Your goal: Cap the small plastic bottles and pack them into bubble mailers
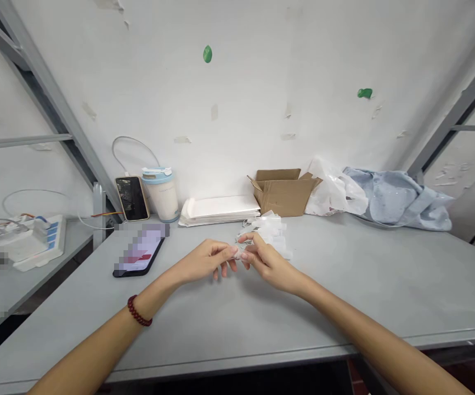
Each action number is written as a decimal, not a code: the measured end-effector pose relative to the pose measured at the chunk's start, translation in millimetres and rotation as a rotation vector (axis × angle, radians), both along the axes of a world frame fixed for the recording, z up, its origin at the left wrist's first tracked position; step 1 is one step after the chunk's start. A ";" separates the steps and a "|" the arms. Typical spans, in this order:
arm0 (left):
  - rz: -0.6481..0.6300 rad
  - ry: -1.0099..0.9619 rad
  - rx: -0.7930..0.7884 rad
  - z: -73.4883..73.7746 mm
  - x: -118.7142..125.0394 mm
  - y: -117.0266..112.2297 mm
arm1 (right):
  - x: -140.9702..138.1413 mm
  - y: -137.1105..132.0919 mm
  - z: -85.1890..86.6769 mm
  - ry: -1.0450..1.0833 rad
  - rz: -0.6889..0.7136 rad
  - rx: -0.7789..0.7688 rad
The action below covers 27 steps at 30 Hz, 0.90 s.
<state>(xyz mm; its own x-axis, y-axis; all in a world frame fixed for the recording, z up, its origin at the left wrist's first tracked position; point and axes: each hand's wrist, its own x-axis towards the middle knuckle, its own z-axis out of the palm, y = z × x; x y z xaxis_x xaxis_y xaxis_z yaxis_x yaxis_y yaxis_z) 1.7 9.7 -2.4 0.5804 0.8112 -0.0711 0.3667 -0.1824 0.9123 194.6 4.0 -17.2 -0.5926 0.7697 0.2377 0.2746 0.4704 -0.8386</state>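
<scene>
left hand [204, 264], right hand [269, 264], pinching blurry piece [238, 253]

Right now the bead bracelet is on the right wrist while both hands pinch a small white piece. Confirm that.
Wrong wrist: the head view shows the bead bracelet on the left wrist. The left hand and right hand do pinch a small white piece.

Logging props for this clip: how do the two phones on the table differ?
The propped phone leans upright at the wall beside the cup, screen dark; the flat phone lies on the table, screen lit and nearer the front. Both are rectangular smartphones.
</scene>
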 end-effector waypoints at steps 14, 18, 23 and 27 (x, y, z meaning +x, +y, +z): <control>0.095 -0.017 0.195 -4.3 4.3 -2.8 | 1.2 5.1 -4.2 0.104 0.003 -0.227; 0.118 -0.014 0.089 -8.6 5.3 -0.4 | -0.2 6.2 -7.0 0.095 -0.012 -0.144; 0.168 -0.021 0.081 -7.9 6.4 -0.3 | -1.8 6.7 -11.7 -0.013 -0.117 0.067; 0.286 -0.080 0.073 -5.1 7.1 -0.1 | -1.9 8.7 -14.2 -0.045 -0.224 0.163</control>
<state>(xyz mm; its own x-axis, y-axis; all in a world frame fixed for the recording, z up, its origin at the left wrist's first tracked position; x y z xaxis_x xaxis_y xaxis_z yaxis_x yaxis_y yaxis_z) 8.8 9.6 -7.5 0.3287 0.9439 0.0302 0.3398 -0.1480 0.9288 192.7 12.6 -31.4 -0.4250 0.8363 0.3463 0.4218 0.5215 -0.7417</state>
